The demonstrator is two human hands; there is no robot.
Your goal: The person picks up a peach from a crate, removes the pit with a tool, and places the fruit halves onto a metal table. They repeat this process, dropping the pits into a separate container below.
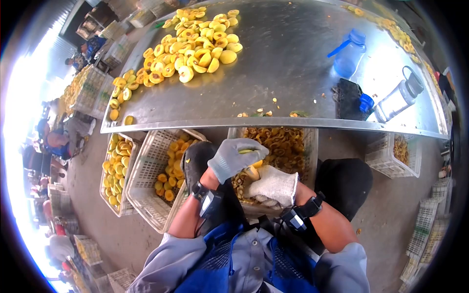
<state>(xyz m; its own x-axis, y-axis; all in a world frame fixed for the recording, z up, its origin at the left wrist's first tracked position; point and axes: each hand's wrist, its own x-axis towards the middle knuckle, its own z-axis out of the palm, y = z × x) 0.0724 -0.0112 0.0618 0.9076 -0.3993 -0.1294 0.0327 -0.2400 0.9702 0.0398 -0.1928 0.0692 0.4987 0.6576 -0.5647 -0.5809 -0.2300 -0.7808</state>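
Right before the silver metal table, the gloved grey left hand pinches a yellow fruit piece in narrowed fingers. The right hand, in a cream knitted glove, closes its fingers round a partly hidden pale-yellow object, above a scrap-filled white plastic crate by the table.

From here I see a big room with a grey floor, which has some small stains. Very bright light comes in along the left side. Under it, at the upper left, there is a ribbed metal wall. A shiny metal worktop reflects white light near its right end. Stacked crates stand on the floor at the far right, and more crates are at the lower left.
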